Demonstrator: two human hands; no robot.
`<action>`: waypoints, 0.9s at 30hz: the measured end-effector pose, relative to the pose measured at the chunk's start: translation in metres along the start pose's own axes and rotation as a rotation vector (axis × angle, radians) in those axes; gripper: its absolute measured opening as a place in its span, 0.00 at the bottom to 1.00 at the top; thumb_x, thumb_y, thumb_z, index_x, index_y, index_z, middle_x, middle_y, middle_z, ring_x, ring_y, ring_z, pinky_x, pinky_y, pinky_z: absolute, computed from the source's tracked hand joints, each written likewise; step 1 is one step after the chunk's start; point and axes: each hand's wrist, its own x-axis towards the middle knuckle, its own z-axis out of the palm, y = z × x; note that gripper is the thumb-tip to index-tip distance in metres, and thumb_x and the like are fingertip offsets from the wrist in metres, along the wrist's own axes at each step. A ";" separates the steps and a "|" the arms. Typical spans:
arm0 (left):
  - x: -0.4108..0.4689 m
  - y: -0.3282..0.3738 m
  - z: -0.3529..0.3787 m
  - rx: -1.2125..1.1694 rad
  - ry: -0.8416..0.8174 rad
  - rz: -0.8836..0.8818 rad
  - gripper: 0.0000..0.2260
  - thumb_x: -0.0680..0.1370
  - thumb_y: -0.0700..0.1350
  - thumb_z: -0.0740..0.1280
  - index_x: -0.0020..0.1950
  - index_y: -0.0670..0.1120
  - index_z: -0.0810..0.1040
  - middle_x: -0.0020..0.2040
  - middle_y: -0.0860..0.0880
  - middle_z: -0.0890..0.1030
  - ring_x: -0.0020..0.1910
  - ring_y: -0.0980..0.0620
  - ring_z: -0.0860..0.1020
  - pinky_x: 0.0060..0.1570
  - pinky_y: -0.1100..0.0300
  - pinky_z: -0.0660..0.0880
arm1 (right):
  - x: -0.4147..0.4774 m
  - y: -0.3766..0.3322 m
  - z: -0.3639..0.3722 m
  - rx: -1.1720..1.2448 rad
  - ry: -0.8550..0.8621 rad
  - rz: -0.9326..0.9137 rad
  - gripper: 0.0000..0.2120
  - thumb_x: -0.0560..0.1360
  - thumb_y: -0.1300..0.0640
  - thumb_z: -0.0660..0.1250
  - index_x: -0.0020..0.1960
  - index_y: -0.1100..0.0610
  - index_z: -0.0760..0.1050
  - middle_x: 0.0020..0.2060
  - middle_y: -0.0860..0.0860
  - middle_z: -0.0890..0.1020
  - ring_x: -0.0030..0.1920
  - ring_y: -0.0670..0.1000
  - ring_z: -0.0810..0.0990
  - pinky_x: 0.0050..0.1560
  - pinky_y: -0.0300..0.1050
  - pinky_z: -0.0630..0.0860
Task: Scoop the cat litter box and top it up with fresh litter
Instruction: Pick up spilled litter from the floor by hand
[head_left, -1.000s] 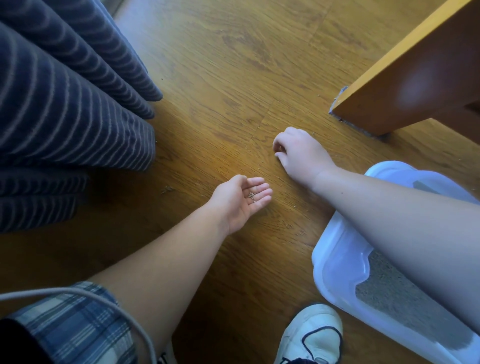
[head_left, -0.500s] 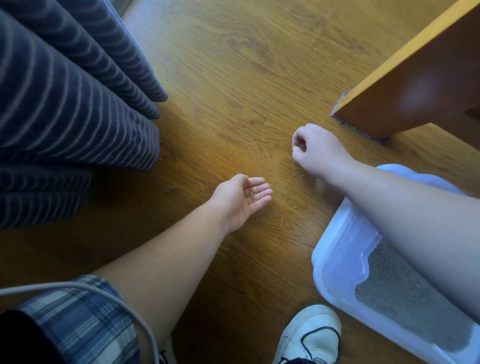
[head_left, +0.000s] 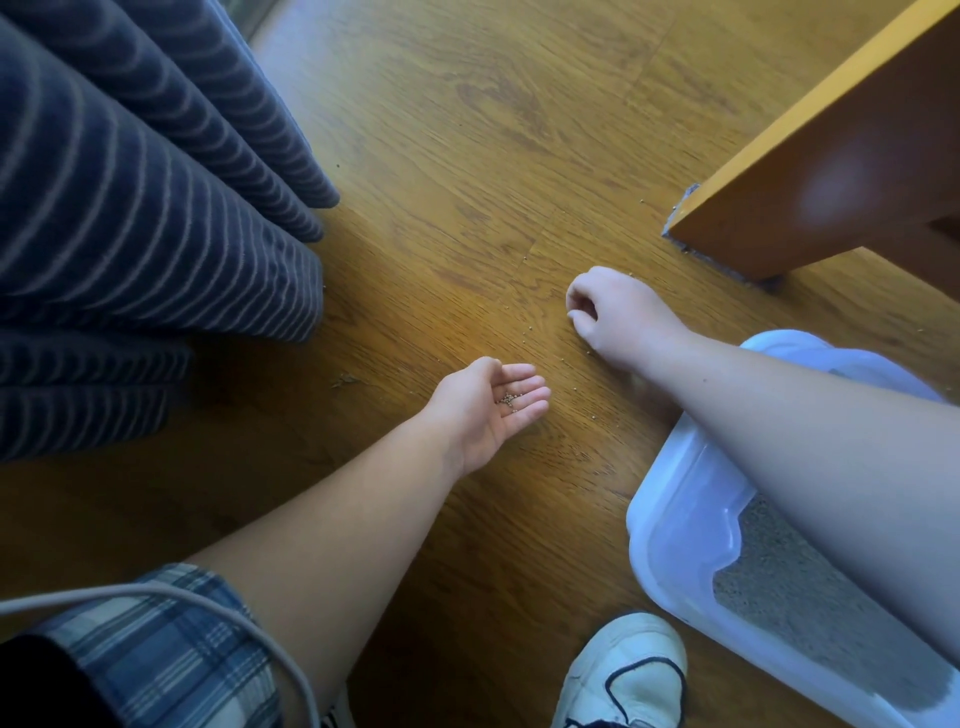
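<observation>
Cupping a small cluster of litter grains (head_left: 508, 399), the left hand (head_left: 488, 402) lies palm up, low over the wooden floor (head_left: 467, 156). Its fingers are relaxed and only slightly bent, gripping nothing — the grains just sit on the fingers near the palm. Right hand (head_left: 618, 312) is further out and to the right, well apart from the left, knuckles up, fingers curled with the tips down at the floor. Thumb and forefinger are close together, but whether they pinch a grain can't be told, too small. Stray grains (head_left: 525, 332) dot the floor between and around the two hands, with a few more near the cabinet corner. Litter box (head_left: 675, 499) — pale plastic, wide rim — sits on the floor at lower right, partly cut by the frame edge. The right forearm crosses above its far end and hides part of it. Grey litter (head_left: 789, 613) fills the inside, surface fairly flat. White shoe (head_left: 623, 675) with dark trim at the bottom edge, just beside the box's near corner. Dark striped curtain (head_left: 130, 208) hangs in folds at upper left, reaching down to the floor. Orange-brown cabinet panel (head_left: 841, 156) at upper right, its corner near the right hand. Plaid cloth (head_left: 156, 654) at lower left by the left arm, with a grey cable (head_left: 156, 592) looping across it.
</observation>
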 end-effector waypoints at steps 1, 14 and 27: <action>0.000 0.000 -0.001 -0.001 -0.002 0.001 0.16 0.84 0.41 0.53 0.58 0.35 0.78 0.56 0.37 0.82 0.54 0.43 0.83 0.50 0.52 0.82 | 0.000 0.000 0.000 -0.006 0.006 0.005 0.05 0.77 0.56 0.64 0.44 0.49 0.74 0.43 0.45 0.74 0.47 0.51 0.75 0.47 0.48 0.73; 0.002 -0.008 0.013 -0.031 -0.042 -0.024 0.17 0.84 0.43 0.52 0.59 0.34 0.75 0.51 0.38 0.80 0.50 0.42 0.81 0.50 0.51 0.81 | -0.040 -0.039 -0.016 0.141 -0.253 -0.109 0.04 0.73 0.55 0.65 0.41 0.48 0.77 0.35 0.44 0.79 0.38 0.43 0.76 0.41 0.45 0.73; -0.002 -0.013 0.019 0.092 0.005 -0.049 0.15 0.83 0.40 0.53 0.56 0.34 0.77 0.52 0.38 0.80 0.49 0.44 0.82 0.45 0.53 0.83 | -0.047 0.007 -0.025 -0.129 -0.082 0.192 0.07 0.74 0.59 0.63 0.40 0.48 0.74 0.42 0.46 0.79 0.46 0.53 0.78 0.47 0.49 0.77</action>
